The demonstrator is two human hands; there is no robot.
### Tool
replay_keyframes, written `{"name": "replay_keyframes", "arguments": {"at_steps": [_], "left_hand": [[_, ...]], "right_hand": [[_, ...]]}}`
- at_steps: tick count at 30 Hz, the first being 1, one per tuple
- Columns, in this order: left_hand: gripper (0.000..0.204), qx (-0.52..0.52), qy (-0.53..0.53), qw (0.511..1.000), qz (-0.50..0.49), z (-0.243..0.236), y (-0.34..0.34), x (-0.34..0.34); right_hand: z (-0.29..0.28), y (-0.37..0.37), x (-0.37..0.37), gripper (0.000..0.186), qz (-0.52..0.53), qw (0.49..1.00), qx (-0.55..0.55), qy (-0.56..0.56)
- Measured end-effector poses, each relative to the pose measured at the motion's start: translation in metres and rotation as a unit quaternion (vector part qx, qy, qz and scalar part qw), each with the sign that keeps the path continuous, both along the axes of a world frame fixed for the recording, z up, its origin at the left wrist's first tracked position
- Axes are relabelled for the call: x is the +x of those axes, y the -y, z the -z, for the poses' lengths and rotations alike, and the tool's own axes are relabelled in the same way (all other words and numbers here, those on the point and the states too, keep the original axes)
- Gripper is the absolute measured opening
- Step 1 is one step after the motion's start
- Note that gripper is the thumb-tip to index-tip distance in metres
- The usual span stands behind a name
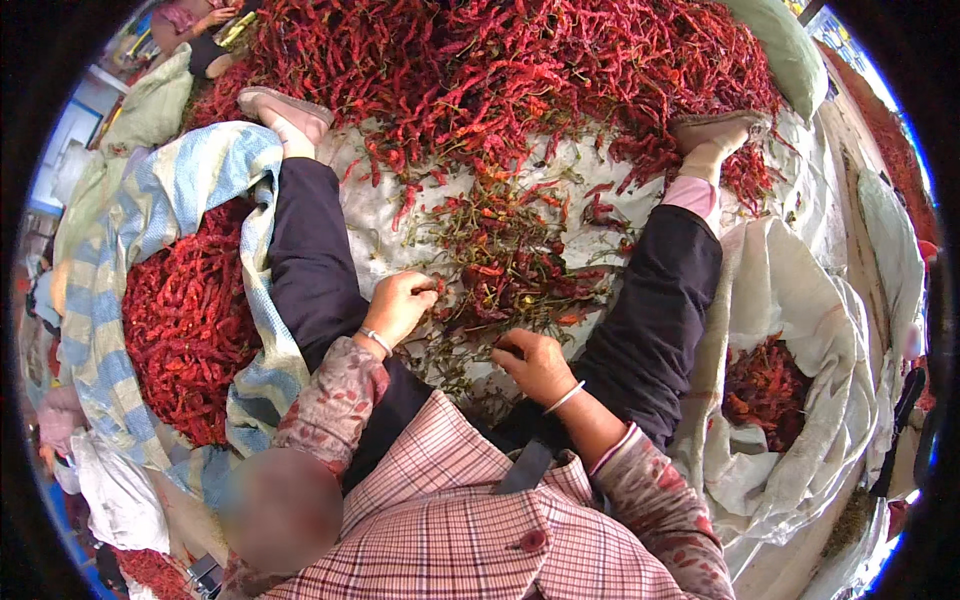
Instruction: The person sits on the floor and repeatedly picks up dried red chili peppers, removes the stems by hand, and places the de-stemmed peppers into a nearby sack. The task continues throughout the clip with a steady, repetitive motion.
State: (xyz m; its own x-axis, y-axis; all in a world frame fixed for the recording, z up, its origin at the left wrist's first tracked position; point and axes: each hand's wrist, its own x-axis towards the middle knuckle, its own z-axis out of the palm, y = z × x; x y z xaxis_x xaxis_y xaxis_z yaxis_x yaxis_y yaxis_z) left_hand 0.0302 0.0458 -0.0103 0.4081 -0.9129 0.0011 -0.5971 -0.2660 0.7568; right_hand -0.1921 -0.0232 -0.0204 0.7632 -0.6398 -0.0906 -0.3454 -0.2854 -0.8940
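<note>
Between my outstretched legs lies a loose patch of dried red chilies (490, 265) mixed with stems and green-brown bits. My left hand (400, 308) is at the patch's left edge, its fingers curled together. Whatever may be in its fingertips is too small to make out. Nearer to me, my right hand (538, 365) hovers by the lower right edge of the patch. Its thumb and fingers are bent inward, and their tips hide anything between them. Beyond my feet, a big heap of red chilies (500, 70) spreads across the pale sheet (370, 225).
A blue-and-white striped sack (195, 160) full of red chilies (190, 330) stands beside my left leg. To my right, a white sack (800, 270) holds darker chilies (768, 390). Another person's hand (222, 15) shows at the far left. A pale green sack (785, 50) lies at the far right.
</note>
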Motion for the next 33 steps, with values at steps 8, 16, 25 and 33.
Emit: {"name": "replay_keyframes", "arguments": {"at_steps": [8, 16, 25, 33], "left_hand": [[0.014, 0.031, -0.333, 0.932, -0.138, -0.055, -0.020, -0.018], [0.009, 0.031, -0.188, 0.978, -0.082, -0.035, -0.007, -0.020], [0.013, 0.197, 0.250, 0.947, 0.039, 0.028, 0.036, -0.022], [0.010, 0.079, 0.100, 0.992, -0.018, 0.017, 0.015, -0.005]], "right_hand": [[-0.006, 0.003, -0.001, 0.019, -0.003, 0.994, 0.107, 0.015], [0.001, -0.002, 0.001, 0.019, -0.001, 0.990, 0.138, 0.037], [-0.006, -0.001, 0.003, 0.020, -0.001, 0.995, 0.102, 0.015], [-0.010, 0.002, 0.006, 0.022, 0.003, 0.995, 0.095, 0.028]]}}
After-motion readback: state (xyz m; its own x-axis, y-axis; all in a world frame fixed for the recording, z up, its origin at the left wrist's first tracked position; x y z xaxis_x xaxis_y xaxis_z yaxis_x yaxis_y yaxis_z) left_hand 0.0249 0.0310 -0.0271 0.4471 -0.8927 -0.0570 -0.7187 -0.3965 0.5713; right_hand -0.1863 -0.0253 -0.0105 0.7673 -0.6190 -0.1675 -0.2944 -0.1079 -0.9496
